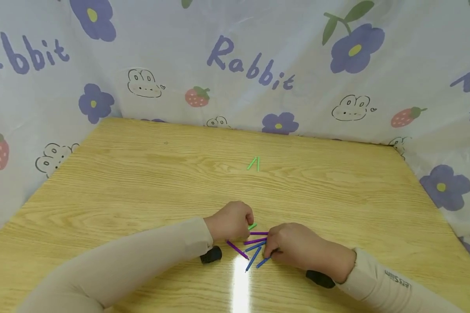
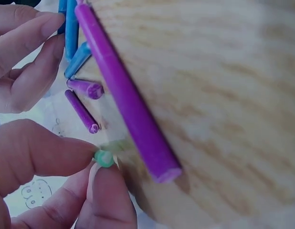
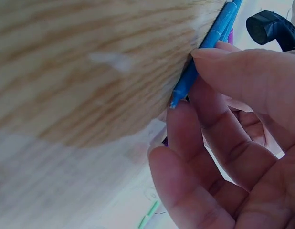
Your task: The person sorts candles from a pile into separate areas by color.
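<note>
Two pinches beside the purple sticks (image 1: 255,241): fingers of the left hand (image 1: 233,221) on a green stick (image 1: 252,226), right hand (image 1: 295,244) on a blue stick (image 3: 214,36), probably dainty because they're so skinny.

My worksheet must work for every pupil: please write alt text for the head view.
A person's left hand pinches a green stick and their right hand a blue stick, among purple sticks and other blue sticks on a wood-grain table. Farther back lie two more green sticks, in front of a white sheet printed with rabbits, flowers and strawberries.
</note>
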A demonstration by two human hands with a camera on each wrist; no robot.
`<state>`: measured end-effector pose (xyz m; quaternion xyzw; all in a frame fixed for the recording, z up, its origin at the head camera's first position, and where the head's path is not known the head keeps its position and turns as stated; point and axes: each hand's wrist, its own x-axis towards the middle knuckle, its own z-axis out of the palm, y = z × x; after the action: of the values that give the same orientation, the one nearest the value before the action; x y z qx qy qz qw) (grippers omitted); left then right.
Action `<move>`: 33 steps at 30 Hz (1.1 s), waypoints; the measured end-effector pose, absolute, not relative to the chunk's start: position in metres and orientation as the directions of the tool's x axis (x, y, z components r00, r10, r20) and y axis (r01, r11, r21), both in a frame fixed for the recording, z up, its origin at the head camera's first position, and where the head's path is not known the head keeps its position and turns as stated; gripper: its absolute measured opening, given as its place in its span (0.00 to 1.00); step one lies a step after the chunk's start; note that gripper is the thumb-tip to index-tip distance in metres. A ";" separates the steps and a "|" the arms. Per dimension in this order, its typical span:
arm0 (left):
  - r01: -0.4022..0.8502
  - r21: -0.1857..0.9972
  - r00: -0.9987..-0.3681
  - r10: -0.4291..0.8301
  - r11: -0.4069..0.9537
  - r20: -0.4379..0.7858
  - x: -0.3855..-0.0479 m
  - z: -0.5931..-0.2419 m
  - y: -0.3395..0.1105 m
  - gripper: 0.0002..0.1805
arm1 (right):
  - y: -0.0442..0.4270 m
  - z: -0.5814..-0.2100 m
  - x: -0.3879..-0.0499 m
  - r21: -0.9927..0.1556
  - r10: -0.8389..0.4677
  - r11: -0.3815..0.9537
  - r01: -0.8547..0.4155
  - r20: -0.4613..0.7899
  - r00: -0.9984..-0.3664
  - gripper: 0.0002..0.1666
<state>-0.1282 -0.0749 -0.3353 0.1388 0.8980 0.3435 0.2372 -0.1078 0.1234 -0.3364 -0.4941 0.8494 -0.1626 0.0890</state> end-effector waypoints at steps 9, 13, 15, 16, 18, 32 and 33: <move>0.128 0.704 -0.858 0.433 0.699 -0.275 -0.134 -0.334 -0.079 0.09 | 0.124 -0.336 -0.108 -0.331 -0.873 0.462 -0.823 -0.003 -0.488 0.10; 0.103 0.738 -0.866 0.426 0.667 -0.263 -0.137 -0.332 -0.082 0.11 | 0.124 -0.335 -0.108 -0.317 -0.875 0.461 -0.829 -0.008 -0.484 0.10; 0.080 0.752 -0.870 0.414 0.654 -0.267 -0.140 -0.331 -0.083 0.11 | 0.124 -0.334 -0.108 -0.316 -0.876 0.459 -0.831 -0.006 -0.482 0.10; 0.076 0.759 -0.871 0.413 0.647 -0.265 -0.141 -0.329 -0.084 0.11 | 0.124 -0.334 -0.108 -0.318 -0.877 0.456 -0.831 -0.004 -0.480 0.10; 0.077 0.763 -0.876 0.408 0.642 -0.255 -0.145 -0.328 -0.086 0.11 | 0.124 -0.334 -0.108 -0.321 -0.877 0.456 -0.830 -0.004 -0.480 0.10; 0.018 0.811 -0.914 0.339 0.584 -0.224 -0.170 -0.319 -0.098 0.12 | 0.125 -0.335 -0.110 -0.346 -0.883 0.436 -0.831 0.015 -0.469 0.09; 0.013 0.814 -0.917 0.331 0.581 -0.222 -0.172 -0.319 -0.099 0.12 | 0.125 -0.336 -0.110 -0.349 -0.882 0.436 -0.829 0.015 -0.471 0.09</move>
<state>-0.1723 -0.0988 -0.3189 0.0986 0.8712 0.4468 0.1779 -0.1099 0.1253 -0.3355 -0.5074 0.8432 -0.1558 0.0847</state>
